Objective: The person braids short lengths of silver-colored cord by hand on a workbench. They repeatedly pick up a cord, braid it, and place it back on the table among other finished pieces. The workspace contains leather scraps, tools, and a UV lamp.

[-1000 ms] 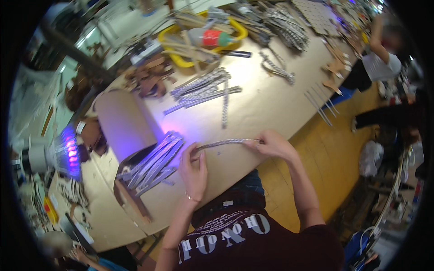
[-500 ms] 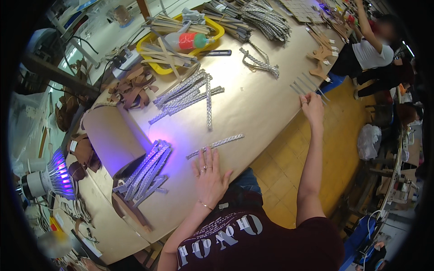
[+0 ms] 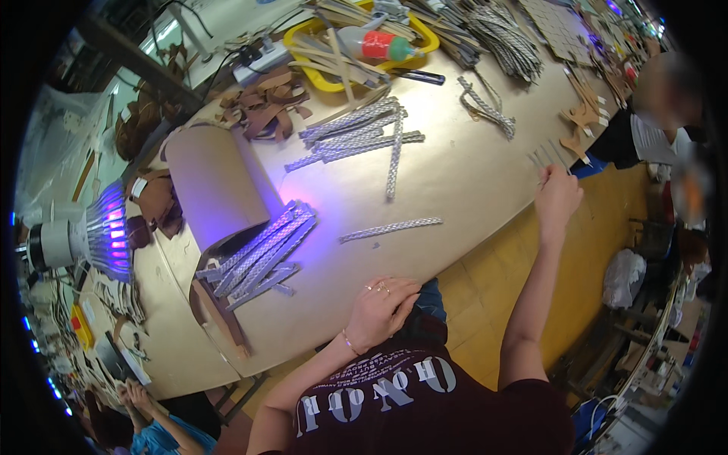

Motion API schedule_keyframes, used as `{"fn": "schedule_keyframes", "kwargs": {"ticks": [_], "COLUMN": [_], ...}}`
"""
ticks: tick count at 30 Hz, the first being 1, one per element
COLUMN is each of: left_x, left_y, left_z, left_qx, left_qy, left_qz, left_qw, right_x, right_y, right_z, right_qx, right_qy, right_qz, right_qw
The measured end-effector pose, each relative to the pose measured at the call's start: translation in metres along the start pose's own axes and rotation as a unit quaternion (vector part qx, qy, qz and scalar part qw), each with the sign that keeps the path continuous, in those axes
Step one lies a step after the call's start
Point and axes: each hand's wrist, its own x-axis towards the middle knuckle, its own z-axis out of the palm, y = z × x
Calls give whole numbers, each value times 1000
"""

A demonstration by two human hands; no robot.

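Note:
My left hand (image 3: pixel 381 309) is at the table's near edge, its fingers bent and pressed together. Whatever they may hold is hidden. Beyond it on the table lies a single silvery braided strip (image 3: pixel 390 229), apart from the hand. My right hand (image 3: pixel 560 199) reaches out to the far right edge of the table, with its fingers closed. Right by its fingertips are several thin grey strips (image 3: pixel 551 155); I cannot make out whether one is pinched. More braided strips (image 3: pixel 353 136) lie in a loose pile farther back, and another bundle (image 3: pixel 262 254) sits at the left under violet light.
A brown curved board (image 3: pixel 216 186) stands beside the left bundle, near a glowing lamp (image 3: pixel 110 231). Behind are brown leather scraps (image 3: pixel 265 106), a yellow basket (image 3: pixel 294 70) with a bottle (image 3: pixel 379 45), and a black-handled cutter (image 3: pixel 417 76). Other people work at right and lower left.
My left hand has lifted off the single braided strip, moved back to the near edge and curled its fingers. My right hand stays by the grey strips. The view has shifted.

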Motion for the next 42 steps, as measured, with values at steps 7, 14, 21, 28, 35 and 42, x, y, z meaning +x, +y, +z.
{"fn": "schedule_keyframes", "kwargs": {"ticks": [7,14,21,28,35,42], "left_x": [13,-1,-2,-7,-5,-6], "left_y": [7,-7,-9,-23,-37,-40], "left_z": [-33,-47,-33,-40,-36,-33], "left_qx": [-467,-474,-463,97,303,310], "left_qy": [120,189,201,286,221,215], "left_qz": [-229,-272,-283,-136,-115,-115], "left_qw": [845,816,816,943,920,919], "right_x": [-131,-133,-140,-132,-125,-129], "right_y": [-97,-115,-137,-162,-192,-194], "right_z": [-75,-90,-95,-63,-34,-31], "right_qx": [575,467,258,360,318,324], "right_qy": [-290,-372,-97,-391,-322,-328], "right_qz": [-135,-122,-422,-306,-405,-372], "right_qw": [753,793,864,790,795,805]}}
